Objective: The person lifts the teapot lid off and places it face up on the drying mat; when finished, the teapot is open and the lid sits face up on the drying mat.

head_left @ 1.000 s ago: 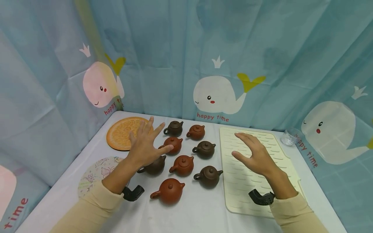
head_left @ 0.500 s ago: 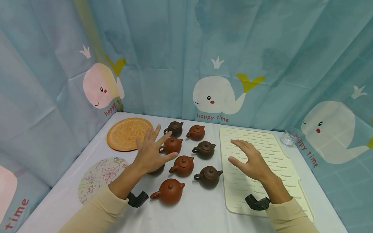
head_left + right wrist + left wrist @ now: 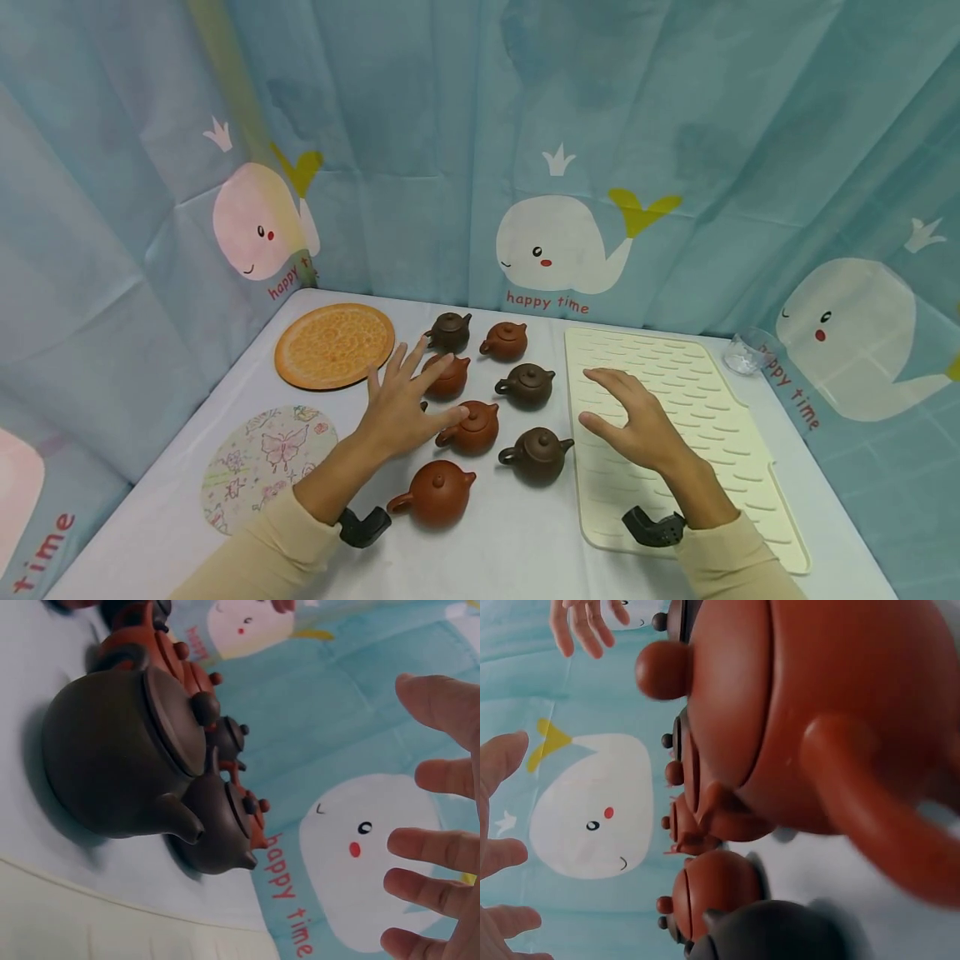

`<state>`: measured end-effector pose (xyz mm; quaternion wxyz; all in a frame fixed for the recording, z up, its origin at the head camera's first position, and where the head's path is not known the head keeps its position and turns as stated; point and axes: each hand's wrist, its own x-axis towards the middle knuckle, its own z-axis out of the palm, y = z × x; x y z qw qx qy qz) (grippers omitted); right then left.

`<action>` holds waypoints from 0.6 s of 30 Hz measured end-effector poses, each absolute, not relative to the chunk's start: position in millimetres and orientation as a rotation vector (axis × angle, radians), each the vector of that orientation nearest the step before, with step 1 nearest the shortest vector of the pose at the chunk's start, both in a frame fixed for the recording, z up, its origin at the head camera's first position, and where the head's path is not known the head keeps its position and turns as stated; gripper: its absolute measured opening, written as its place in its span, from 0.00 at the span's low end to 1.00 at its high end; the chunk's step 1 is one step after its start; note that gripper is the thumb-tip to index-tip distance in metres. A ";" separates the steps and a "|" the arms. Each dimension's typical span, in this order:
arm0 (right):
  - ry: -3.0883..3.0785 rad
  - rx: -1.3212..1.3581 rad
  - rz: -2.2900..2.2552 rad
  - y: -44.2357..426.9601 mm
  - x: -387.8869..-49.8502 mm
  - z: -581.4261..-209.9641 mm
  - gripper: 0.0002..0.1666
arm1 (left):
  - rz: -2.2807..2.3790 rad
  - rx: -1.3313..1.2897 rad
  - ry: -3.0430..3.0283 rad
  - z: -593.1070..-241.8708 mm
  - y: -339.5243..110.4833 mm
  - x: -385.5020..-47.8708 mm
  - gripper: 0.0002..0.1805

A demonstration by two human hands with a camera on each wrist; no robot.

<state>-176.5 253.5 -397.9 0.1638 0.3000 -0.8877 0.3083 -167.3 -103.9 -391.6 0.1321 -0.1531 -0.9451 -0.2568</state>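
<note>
Take a clock laid flat on the worktop, its centre among the pots and twelve at the curtain. Your left hand hangs on the nine o'clock side of the group, fingers spread and nothing gripped; it hides part of what lies behind it. Your right hand hovers at three, over the cream mat, also empty, fingers parted and thumb away. Both hands probably hang clear of the pots so as not to knock them. The orange disc lies at ten, the butterfly disc at eight, the glass at two beyond the mat; the gaps between pots seem left so each can be taken singly. The near red pot stands at seven, the near dark pot between four and five, and the middle red pot close to the centre. The pots you can see stand upright, lids on, spouts pointing roughly between two and three, handles between eight and nine, so each long axis, spout to handle, runs crosswise before you. That shared heading looks deliberate, with the handles towards your left.
</note>
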 end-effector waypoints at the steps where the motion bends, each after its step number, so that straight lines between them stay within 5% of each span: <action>1: -2.527 0.862 0.880 253.1 -176.8 -398.8 0.36 | -0.748 -0.455 -2.736 -393.1 -102.8 -167.2 0.42; 18: -2.498 0.959 0.997 237.6 -180.8 -425.2 0.32 | -1.094 -0.740 -2.539 -409.8 -81.5 -155.0 0.31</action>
